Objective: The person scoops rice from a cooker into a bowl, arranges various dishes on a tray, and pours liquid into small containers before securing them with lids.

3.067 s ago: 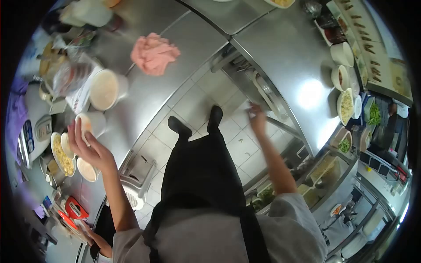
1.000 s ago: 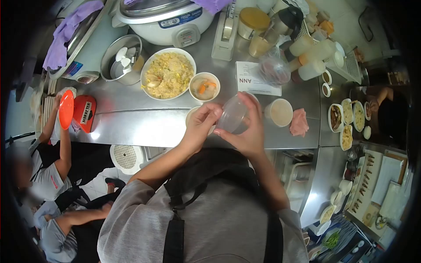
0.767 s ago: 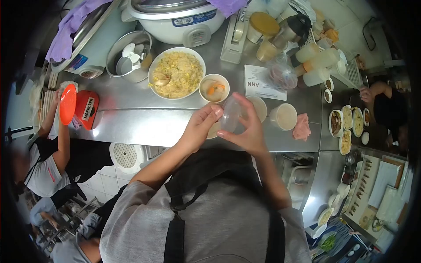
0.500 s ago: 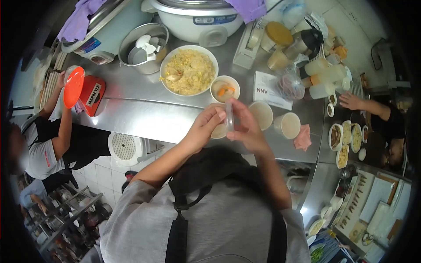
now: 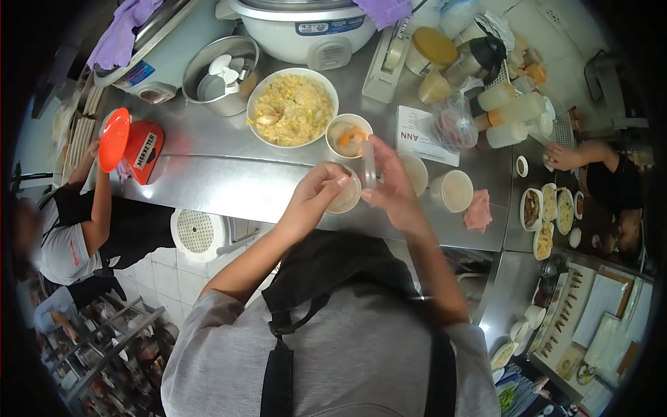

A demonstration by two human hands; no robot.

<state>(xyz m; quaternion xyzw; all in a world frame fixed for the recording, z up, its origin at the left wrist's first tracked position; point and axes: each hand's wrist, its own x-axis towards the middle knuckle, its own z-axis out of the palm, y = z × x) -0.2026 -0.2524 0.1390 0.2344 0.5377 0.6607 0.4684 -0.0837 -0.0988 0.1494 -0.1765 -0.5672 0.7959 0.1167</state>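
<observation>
Lid — clear plastic, stood on edge, long axis up — pinched between left hand and right hand.

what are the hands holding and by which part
A clear plastic lid, held on edge: the right hand pinches its rim in the fingertips, and the left hand meets it at the lower edge, above a cup.
</observation>
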